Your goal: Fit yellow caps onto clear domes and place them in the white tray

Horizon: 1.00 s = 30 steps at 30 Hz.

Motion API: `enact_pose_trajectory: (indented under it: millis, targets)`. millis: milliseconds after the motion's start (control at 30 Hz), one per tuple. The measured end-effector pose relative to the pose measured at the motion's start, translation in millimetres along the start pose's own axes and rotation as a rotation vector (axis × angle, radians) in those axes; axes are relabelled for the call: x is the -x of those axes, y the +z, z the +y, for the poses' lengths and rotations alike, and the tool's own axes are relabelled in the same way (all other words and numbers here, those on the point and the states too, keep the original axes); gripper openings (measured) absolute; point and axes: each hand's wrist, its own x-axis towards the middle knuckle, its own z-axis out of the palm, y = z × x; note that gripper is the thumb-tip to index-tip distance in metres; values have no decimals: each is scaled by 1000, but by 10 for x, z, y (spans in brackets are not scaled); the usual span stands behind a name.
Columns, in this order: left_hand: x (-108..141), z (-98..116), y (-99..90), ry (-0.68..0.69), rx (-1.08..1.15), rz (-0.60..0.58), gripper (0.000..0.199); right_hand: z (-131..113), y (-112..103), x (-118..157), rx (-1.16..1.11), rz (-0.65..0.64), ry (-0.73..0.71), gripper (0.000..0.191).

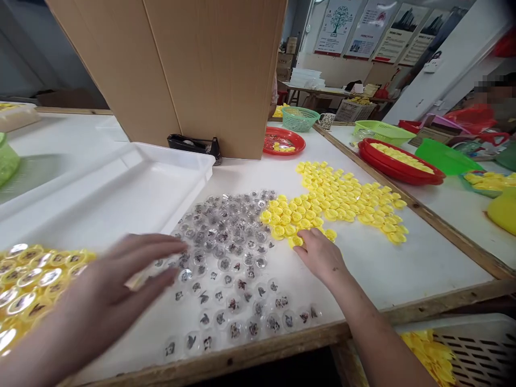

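Note:
On the white table lie many clear round discs (226, 263) with small dark pictures. Right of and behind them spreads a patch of yellow round pieces (334, 193). My right hand (320, 255) is at the near edge of that patch, thumb and forefinger closing on a yellow piece (296, 241). My left hand (108, 290), blurred, hovers left of the clear discs, thumb and fingers apart with nothing between them. Yellow pieces with pictured discs on them (30, 279) lie at the left, partly behind my left hand.
A white tray (133, 199) stands at the left behind my left hand. Behind it are a tall cardboard sheet (201, 70) and a black tape dispenser (193, 145). Red plates (282, 142), a green basket (300, 119) and wooden table edges (455, 298) surround the work area.

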Motion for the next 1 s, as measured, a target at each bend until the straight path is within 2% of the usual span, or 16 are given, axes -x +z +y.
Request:
enact_pose_trajectory:
  millis: [67, 133, 233, 333, 433, 500, 633, 767, 933, 1000]
  targets:
    - [-47, 326, 378, -72, 135, -107, 27, 8, -6, 2, -6, -5, -12, 16]
    - [-123, 547, 742, -247, 334, -208, 27, -14, -43, 55, -14, -11, -24, 15]
    - [-218, 697, 1184, -539, 788, -282, 34, -154, -146, 233, -122, -6, -79, 15]
    - [-235, 736, 1449, -719, 1333, -363, 39, -378, -238, 432, -332, -19, -196, 15]
    - [-218, 703, 1544, -728, 1605, -435, 31, -508, -227, 480, -542, -86, -301, 16]
    - [-218, 643, 1543, -751, 1608, -372, 28, -490, -144, 392, -617, -82, -325, 18]
    - [-252, 508, 1495, -792, 1518, -214, 27, -370, 118, 100, -428, 16, -328, 23]
    - [-285, 462, 1473, -763, 1552, -180, 20, -356, 295, -37, -378, 17, -327, 15]
    - [-304, 507, 1477, -831, 1592, -147, 20, -337, 213, 99, -499, 10, -229, 10]
    - [-305, 531, 1475, -863, 1614, -151, 22, -336, 128, 199, -731, -69, -154, 14]
